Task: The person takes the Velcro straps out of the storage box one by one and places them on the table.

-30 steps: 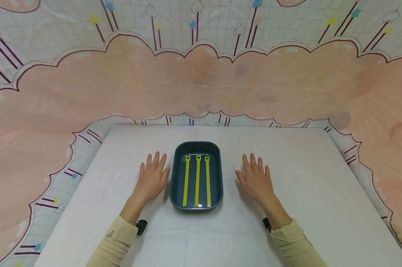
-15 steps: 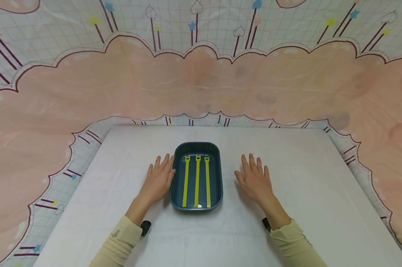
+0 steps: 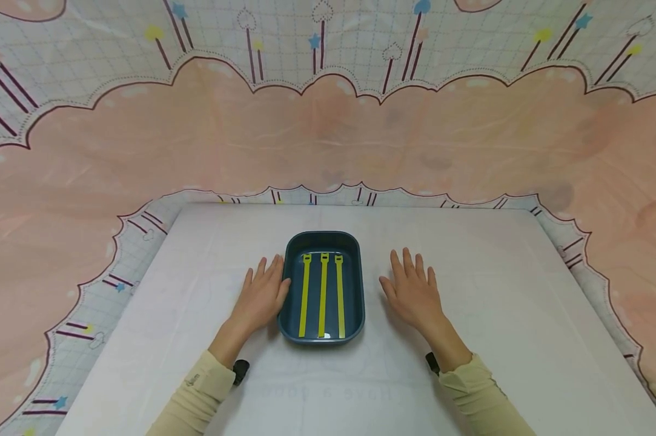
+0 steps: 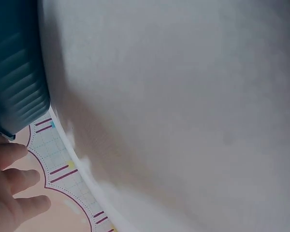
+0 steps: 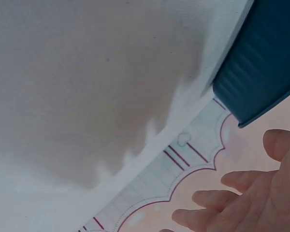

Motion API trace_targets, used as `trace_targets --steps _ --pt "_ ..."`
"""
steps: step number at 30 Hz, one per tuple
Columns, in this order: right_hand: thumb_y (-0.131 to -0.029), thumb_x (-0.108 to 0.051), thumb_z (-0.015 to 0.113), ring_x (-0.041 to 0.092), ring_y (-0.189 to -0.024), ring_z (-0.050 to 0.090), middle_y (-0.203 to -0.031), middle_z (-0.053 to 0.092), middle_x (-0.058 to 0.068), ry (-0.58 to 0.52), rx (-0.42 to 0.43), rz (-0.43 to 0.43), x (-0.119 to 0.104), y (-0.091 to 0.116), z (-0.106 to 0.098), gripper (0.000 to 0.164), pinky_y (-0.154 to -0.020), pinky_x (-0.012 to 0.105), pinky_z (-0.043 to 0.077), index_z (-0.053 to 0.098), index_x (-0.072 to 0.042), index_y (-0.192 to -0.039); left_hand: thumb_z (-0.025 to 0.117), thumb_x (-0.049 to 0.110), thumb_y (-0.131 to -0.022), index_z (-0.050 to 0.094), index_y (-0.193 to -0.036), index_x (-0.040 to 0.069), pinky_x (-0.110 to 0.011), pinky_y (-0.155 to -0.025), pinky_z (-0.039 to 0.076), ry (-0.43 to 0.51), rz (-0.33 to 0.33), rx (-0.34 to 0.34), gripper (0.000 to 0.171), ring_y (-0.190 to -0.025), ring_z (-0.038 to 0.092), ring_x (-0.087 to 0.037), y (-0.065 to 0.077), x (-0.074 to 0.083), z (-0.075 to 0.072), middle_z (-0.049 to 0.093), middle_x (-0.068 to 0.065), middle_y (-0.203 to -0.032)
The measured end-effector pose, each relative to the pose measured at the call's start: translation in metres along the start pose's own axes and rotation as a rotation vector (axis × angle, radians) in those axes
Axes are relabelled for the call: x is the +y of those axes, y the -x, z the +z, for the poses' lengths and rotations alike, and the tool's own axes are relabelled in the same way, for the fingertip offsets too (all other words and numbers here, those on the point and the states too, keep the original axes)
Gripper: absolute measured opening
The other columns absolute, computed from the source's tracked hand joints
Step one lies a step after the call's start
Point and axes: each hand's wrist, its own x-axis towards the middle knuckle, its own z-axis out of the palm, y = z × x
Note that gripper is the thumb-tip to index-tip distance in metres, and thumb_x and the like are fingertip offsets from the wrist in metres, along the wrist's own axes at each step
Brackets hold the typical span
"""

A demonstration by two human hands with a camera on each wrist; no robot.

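Observation:
A dark teal rectangular tray (image 3: 349, 315) stands on the white table, with three yellow cable ties (image 3: 322, 297) lying lengthwise and side by side on its floor. My left hand (image 3: 258, 298) is at the tray's left rim, fingers straight, the thumb overlapping the rim; whether it touches cannot be told. To the right of the tray, apart from it, my right hand (image 3: 416, 297) hovers palm down with its fingers spread and nothing held. Both wrist views show the tray's ribbed outer wall (image 4: 19, 72), with the fingers beside its rim.
The white tabletop (image 3: 496, 315) extends on both sides of the tray. Behind and around it hangs a peach and white patterned cloth (image 3: 328, 139). Each wrist wears a small black camera (image 3: 241, 370).
My left hand has moved right, from beside the tray to its left rim. The right hand has shifted slightly left, toward the tray. The tray and cable ties stay put.

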Motion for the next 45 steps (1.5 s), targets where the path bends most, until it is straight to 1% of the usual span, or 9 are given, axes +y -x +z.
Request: trace_targets --steps 7,13,17,21,26,29,33,39,45 --pt "-0.101 -0.043 0.044 0.044 -0.147 0.008 -0.16 0.015 0.021 0.021 -0.003 -0.037 -0.013 -0.007 -0.001 0.068 -0.113 0.064 0.01 0.024 -0.007 -0.155 0.045 0.028 -0.102 0.031 -0.149 -0.006 -0.063 -0.112 0.015 0.012 -0.039 -0.01 0.06 -0.144 0.022 -0.043 0.004 -0.004 0.0 0.034 -0.021 -0.153" --pt "-0.098 -0.044 0.053 0.041 -0.148 0.008 -0.161 0.015 0.018 0.07 -0.005 -0.129 -0.031 -0.016 -0.003 0.072 -0.113 0.063 0.011 0.026 -0.011 -0.156 0.048 0.026 -0.101 0.032 -0.149 -0.005 -0.062 -0.113 0.016 0.011 -0.068 0.002 0.06 -0.144 0.023 -0.042 0.006 -0.004 -0.002 0.035 -0.02 -0.153" --pt "-0.096 -0.044 0.058 0.04 -0.147 0.012 -0.161 0.018 0.017 0.106 -0.002 -0.213 -0.045 -0.021 -0.006 0.075 -0.113 0.062 0.013 0.026 -0.012 -0.156 0.046 0.025 -0.101 0.032 -0.149 -0.005 -0.062 -0.113 0.015 0.015 -0.083 0.001 0.059 -0.144 0.022 -0.042 0.007 -0.004 -0.002 0.035 -0.02 -0.153" --pt "-0.093 -0.043 0.063 0.039 -0.146 0.018 -0.16 0.023 0.016 0.175 -0.003 -0.32 -0.06 -0.027 -0.01 0.078 -0.113 0.061 0.016 0.026 -0.014 -0.156 0.046 0.026 -0.101 0.033 -0.149 -0.005 -0.061 -0.113 0.016 0.013 -0.083 0.012 0.058 -0.144 0.023 -0.041 0.006 -0.004 -0.002 0.035 -0.02 -0.153" --pt "-0.089 -0.042 0.07 0.037 -0.144 0.026 -0.156 0.032 0.015 0.259 -0.014 -0.475 -0.079 -0.036 -0.011 0.078 -0.112 0.059 0.022 0.033 -0.016 -0.154 0.047 0.026 -0.101 0.033 -0.149 -0.005 -0.061 -0.113 0.016 -0.008 -0.081 0.009 0.058 -0.144 0.023 -0.041 0.006 -0.003 -0.002 0.035 -0.019 -0.153" --pt "-0.088 -0.043 0.071 0.036 -0.143 0.029 -0.155 0.035 0.014 0.307 -0.022 -0.543 -0.088 -0.042 -0.008 0.078 -0.112 0.058 0.023 0.036 -0.017 -0.153 0.047 0.026 -0.101 0.033 -0.149 -0.005 -0.061 -0.113 0.016 -0.017 -0.077 0.001 0.059 -0.145 0.022 -0.041 0.005 -0.002 -0.002 0.034 -0.019 -0.154" --pt "-0.086 -0.047 0.072 0.035 -0.143 0.029 -0.155 0.036 0.012 0.364 -0.044 -0.593 -0.097 -0.047 -0.004 0.08 -0.113 0.057 0.023 0.037 -0.019 -0.152 0.047 0.026 -0.101 0.034 -0.149 -0.005 -0.061 -0.113 0.017 -0.028 -0.06 -0.001 0.058 -0.144 0.023 -0.041 0.003 0.001 -0.004 0.035 -0.019 -0.153" --pt "-0.084 -0.048 0.074 0.035 -0.143 0.029 -0.154 0.038 0.012 0.417 -0.082 -0.655 -0.106 -0.051 0.005 0.08 -0.113 0.056 0.022 0.039 -0.022 -0.151 0.047 0.025 -0.102 0.035 -0.148 -0.005 -0.062 -0.112 0.019 -0.046 -0.044 -0.011 0.056 -0.143 0.024 -0.042 0.004 0.003 -0.006 0.036 -0.019 -0.153" --pt "-0.085 -0.053 0.07 0.033 -0.145 0.026 -0.156 0.034 0.009 0.483 -0.151 -0.649 -0.118 -0.054 0.015 0.078 -0.115 0.054 0.02 0.039 -0.027 -0.151 0.046 0.026 -0.102 0.034 -0.149 -0.004 -0.062 -0.112 0.019 -0.065 -0.05 -0.016 0.057 -0.144 0.024 -0.041 0.006 0.002 -0.003 0.036 -0.018 -0.153"
